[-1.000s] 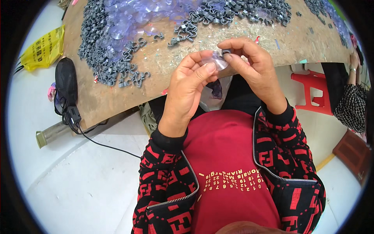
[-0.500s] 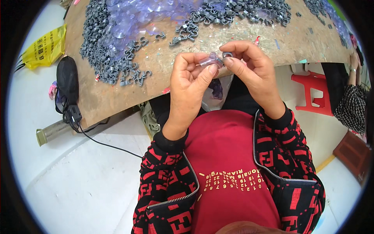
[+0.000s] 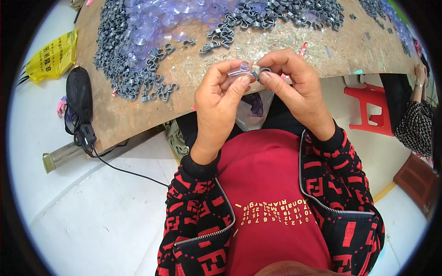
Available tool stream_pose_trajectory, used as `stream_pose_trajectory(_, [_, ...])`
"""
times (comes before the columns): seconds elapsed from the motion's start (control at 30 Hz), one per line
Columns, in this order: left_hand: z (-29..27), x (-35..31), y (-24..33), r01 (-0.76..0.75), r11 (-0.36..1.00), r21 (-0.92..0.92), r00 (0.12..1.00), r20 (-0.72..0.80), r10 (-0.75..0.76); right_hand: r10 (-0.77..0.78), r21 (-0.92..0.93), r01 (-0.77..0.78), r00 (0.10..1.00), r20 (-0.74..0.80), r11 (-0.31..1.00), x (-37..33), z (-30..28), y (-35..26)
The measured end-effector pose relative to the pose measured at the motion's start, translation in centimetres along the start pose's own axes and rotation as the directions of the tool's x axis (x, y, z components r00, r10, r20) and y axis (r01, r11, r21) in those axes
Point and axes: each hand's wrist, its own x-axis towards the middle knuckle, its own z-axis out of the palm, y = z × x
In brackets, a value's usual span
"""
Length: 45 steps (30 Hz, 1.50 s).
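Observation:
Over the near edge of the table, my left hand pinches a clear suction cup between thumb and fingers. Close on its right, my right hand grips a small grey plastic clip between thumb and forefinger. The clip and the cup's knob sit close together; I cannot tell whether they are joined. Beyond my hands lie a heap of clear purplish suction cups and piles of grey clips on the wooden table.
A black pouch with a cable hangs at the table's left edge, beside a yellow bag. To the right stand a red stool and another person's arm. A plastic bag lies below my hands.
My left hand has shifted slightly left with the suction cup, which has turned a little. The clip in my right hand has moved slightly left and down.

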Motion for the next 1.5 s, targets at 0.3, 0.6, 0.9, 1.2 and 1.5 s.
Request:
stream_pose_trajectory(0.3, [-0.4,0.2,-0.4,0.074,0.994,-0.084,0.996,0.061,-0.069,0.01,0.029,-0.011,1.0,0.02,1.0,0.1,0.2,-0.4])
stream_pose_trajectory(0.6, [-0.4,0.1,-0.5,-0.049,0.981,0.19,0.999,0.028,0.044,-0.029,-0.083,0.028,0.999,-0.013,0.996,0.1,0.1,-0.4])
stream_pose_trajectory(0.9, [-1.7,0.6,-0.2,-0.324,0.684,0.653,0.946,0.205,0.252,-0.164,-0.35,0.156,0.987,0.008,0.924,0.4,0.0,0.3])
stream_pose_trajectory(1.2, [-2.2,1.0,0.3,0.201,0.979,-0.01,0.964,0.18,-0.196,0.161,0.237,-0.187,0.979,0.126,0.953,0.6,-0.9,0.1])
stream_pose_trajectory(1.5, [-1.9,0.7,-0.3,0.087,0.983,0.16,0.985,0.136,-0.109,0.059,-0.021,-0.057,0.993,0.099,0.998,0.8,-0.7,0.2])
